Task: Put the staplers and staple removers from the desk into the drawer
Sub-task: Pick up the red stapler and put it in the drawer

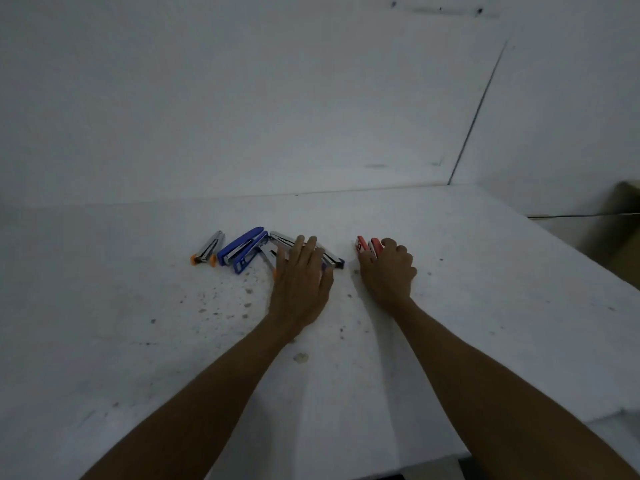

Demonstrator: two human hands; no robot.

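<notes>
Row of staplers and removers mid-desk (450, 306), near the wall. Blue stapler (242, 249) lies open; orange-tipped metal remover (207, 249) just left of it. Left hand (301, 282) flat, fingers extended over a chrome stapler (332, 259). Right hand (388, 268) curled around a red stapler (363, 245). No legible brand or writing. Desktop white, speckled with dark marks.

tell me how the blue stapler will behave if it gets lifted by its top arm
The blue stapler lies with its top arm splayed from its base, so it would likely swing on its hinge rather than lift as one piece. Its hard, smooth shell may slip. It lies flat on the desk, so it is unlikely to roll.
</notes>
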